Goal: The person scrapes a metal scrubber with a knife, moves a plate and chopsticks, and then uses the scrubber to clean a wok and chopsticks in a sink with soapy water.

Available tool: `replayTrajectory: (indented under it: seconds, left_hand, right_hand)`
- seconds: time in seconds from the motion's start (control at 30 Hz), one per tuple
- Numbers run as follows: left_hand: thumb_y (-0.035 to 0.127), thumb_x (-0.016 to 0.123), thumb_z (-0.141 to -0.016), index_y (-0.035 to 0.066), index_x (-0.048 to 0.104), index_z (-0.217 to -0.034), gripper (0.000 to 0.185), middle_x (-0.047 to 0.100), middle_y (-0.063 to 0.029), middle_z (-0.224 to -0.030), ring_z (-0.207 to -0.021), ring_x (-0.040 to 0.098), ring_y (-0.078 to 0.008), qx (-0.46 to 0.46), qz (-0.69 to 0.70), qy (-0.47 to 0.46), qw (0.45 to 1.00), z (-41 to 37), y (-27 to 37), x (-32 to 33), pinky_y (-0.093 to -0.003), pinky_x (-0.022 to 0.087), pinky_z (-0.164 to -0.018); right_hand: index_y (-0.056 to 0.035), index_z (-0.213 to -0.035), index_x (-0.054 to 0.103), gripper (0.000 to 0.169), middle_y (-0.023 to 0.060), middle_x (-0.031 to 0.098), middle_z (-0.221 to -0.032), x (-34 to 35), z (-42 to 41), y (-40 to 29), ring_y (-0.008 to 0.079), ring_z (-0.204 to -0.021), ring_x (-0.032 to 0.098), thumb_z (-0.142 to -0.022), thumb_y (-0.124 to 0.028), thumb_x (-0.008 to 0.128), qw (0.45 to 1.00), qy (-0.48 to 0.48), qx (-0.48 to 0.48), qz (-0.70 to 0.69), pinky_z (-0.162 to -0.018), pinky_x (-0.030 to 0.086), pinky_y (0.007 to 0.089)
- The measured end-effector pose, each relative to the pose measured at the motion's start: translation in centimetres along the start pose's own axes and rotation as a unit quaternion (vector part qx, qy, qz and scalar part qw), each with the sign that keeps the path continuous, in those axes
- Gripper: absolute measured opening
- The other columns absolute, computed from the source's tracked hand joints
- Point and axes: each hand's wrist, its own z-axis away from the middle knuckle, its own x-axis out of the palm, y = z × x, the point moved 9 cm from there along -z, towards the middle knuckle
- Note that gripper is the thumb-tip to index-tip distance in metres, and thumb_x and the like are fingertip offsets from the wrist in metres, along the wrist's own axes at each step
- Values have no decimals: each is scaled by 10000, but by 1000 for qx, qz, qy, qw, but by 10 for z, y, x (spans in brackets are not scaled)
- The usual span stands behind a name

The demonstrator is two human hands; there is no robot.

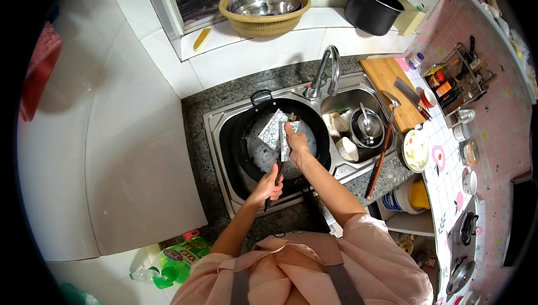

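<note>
A black wok point(239, 137) with soapy water sits over the left basin of the steel double sink point(216, 162). My left hand point(269, 186) grips the lower part of a bundle of dark chopsticks point(269, 200), whose paler ends show above the wok. My right hand point(296, 142) holds a silvery, speckled cloth point(272, 131) around the chopsticks' upper part; the cloth spreads to the left over the suds. Both hands are close together over the wok's near right half. The fingers of my right hand are partly hidden by the cloth.
The faucet point(334, 69) rises behind the sink's divider. The right basin holds bowls point(347, 149) and a ladle. A long-handled spatula point(379, 160) lies across its right edge. Beyond are a cutting board point(388, 82) with a cleaver point(407, 91) and a plate of food point(416, 149).
</note>
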Motion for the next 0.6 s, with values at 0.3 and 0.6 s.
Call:
replayTrajectory:
  seconds: [0.3,0.6]
  left_hand:
    - [397,352,-784,38,431,-777,367,347,6,-483,-330,269,-59,85,-47,50,994,0,13,-17,-195,236,-309]
    - [358,333,-801,27,439,-774,349,443,-34,-551,-329,317,-73,172,121,154,965,-4,6,-29,-202,244,-302]
  right_hand:
    - [15,-693,484,281,30,480,-592,-14,-30,-14,124,-483,440,-735,-261,514,997,53,-51,-22,-439,364,280]
    - [33,-800,480,287,41,501,-679,-29,-14,-12,129,-547,458,-756,-251,483,994,60,-87,-30,-475,379,279]
